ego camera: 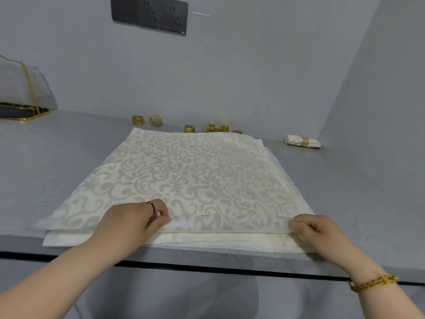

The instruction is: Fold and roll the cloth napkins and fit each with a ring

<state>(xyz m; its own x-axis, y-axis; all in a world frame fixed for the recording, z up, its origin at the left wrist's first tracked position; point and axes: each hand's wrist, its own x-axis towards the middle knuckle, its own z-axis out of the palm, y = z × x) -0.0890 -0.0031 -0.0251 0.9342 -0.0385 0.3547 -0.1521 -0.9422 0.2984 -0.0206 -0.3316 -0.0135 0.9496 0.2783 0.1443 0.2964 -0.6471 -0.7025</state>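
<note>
Pinching the near edge of the top napkin [195, 171], my left grip [135, 221] closes thumb and forefinger on the cloth left of centre. My right grip [315, 231] pinches the same edge at its near right corner. The cream, scroll-patterned cloth lies flat on a stack of napkins [207, 240] at the front of the grey tabletop [57, 169]. Just beyond its far edge I see a cluster of gold rings [215, 128], with two more rings [138, 120] to the left. A rolled napkin [302, 141] already ringed lies far right, near the wall. A gold-rimmed tray [23, 113] sits far left.
</note>
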